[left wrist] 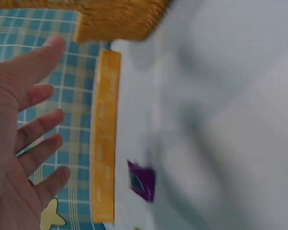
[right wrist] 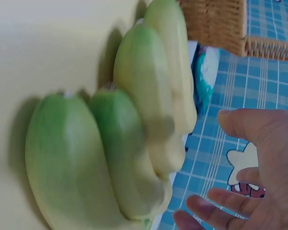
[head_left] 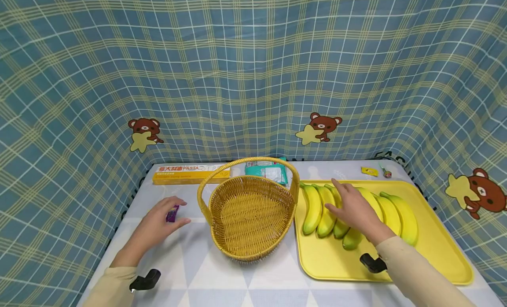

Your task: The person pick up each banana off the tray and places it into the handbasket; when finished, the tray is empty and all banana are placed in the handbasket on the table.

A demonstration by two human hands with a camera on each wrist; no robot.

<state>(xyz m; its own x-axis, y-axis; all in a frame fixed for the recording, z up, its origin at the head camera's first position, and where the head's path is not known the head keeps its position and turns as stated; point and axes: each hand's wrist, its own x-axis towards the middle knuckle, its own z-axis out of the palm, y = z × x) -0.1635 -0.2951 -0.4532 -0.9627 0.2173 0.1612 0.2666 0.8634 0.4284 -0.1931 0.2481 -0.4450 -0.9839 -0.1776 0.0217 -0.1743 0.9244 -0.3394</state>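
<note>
Over the left part of the table my left hand [head_left: 158, 222] hovers with fingers spread and slightly bent, holding nothing. Behind it, partly covered by the fingers, lies a small purple wrapped item [left wrist: 143, 182]. My right hand [head_left: 354, 208] is above a row of yellow bananas [head_left: 313, 210] with green tips, thumb and fingers apart. The right wrist view shows a gap between this hand [right wrist: 273, 167] and the bananas [right wrist: 146, 81]. Those bananas lie side by side on a yellow tray [head_left: 439, 258]. Between the hands stands a wicker basket [head_left: 253, 219] with a tall arched handle.
At the back left lies a pasta box [head_left: 190, 177]. A teal and white packet [head_left: 273, 172] is behind the basket. Beyond the tray are a small yellow packet [head_left: 369, 171] and what looks like a lollipop [head_left: 386, 172]. A plaid curtain [head_left: 245, 78] encloses the table.
</note>
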